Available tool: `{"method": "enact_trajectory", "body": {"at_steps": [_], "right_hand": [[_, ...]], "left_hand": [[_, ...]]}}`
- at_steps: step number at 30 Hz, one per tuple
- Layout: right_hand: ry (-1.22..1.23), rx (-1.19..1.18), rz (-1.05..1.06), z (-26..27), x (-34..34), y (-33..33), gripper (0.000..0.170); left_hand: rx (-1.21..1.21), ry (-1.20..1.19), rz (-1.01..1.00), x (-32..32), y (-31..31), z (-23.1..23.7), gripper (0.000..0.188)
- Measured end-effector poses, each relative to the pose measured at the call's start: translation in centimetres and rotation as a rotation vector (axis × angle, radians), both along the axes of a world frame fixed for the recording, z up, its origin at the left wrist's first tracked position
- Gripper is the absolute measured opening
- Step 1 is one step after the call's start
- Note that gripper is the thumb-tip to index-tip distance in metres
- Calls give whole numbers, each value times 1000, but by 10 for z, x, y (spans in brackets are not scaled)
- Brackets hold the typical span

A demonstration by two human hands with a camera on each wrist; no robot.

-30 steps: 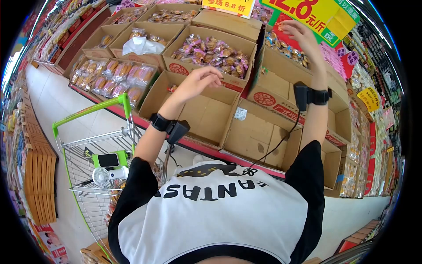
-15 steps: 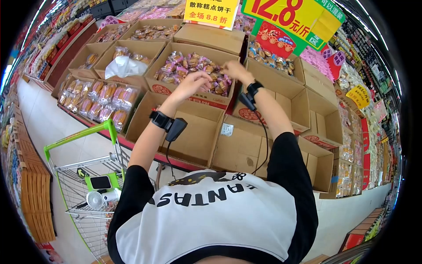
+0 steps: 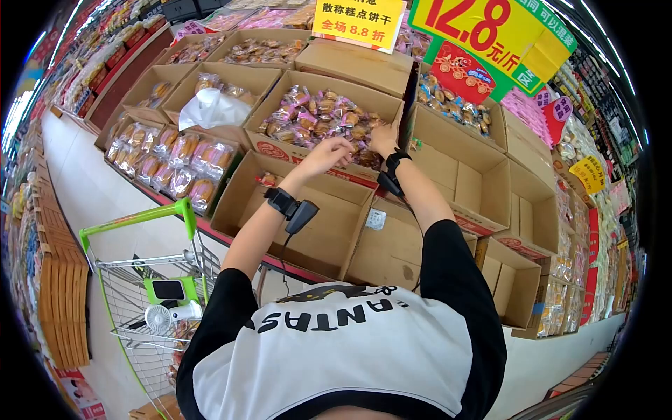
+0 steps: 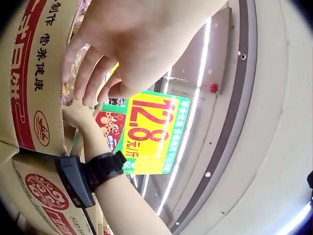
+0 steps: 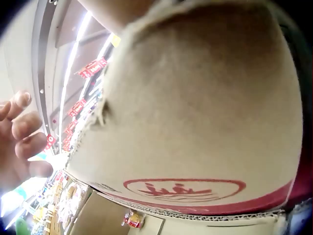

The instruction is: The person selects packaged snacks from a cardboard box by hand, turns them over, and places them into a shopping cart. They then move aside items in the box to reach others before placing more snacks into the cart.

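In the head view, the carton point(image 3: 271, 150) of pink-wrapped pastries point(image 3: 308, 117) lies at twelve o'clock. The right forearm angles up toward eleven o'clock, its elbow bent, and takes the right hand point(image 3: 383, 138) to the carton's four o'clock corner, at the edge of the pastries. Its fingertips are hidden, so whether it grips a pastry cannot be told. The left forearm slants toward one o'clock; the left hand point(image 3: 327, 155) hovers at the carton's six o'clock side, fingers loosely bent, holding nothing. A nearer carton point(image 3: 308, 241) sits below the left hand, a small red packet point(image 3: 266, 179) at its ten o'clock corner. The shopping cart point(image 3: 133, 222) stands at eight o'clock.
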State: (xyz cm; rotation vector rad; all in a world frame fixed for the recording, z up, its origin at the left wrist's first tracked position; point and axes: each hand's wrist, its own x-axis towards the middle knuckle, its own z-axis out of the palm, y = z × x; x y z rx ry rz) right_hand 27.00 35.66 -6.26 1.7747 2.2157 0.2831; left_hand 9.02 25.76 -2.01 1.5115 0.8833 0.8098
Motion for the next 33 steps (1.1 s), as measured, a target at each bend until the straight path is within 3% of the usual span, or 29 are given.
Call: {"method": "enact_trajectory", "body": {"at_steps": [7, 11, 16, 25, 33], "right_hand": [[16, -102, 49, 0, 5, -2, 43], [58, 27, 102, -7, 9, -3, 50], [59, 17, 115, -5, 9, -3, 50], [70, -43, 47, 5, 3, -4, 46], [153, -41, 141, -11, 12, 3, 50]], "left_hand": [[-50, -27, 107, 2, 7, -14, 15], [-66, -40, 140, 0, 8, -22, 16], [-65, -65, 182, 1, -1, -18, 16], [12, -71, 199, -5, -8, -18, 15], [-14, -75, 202, -3, -15, -17, 14]]}}
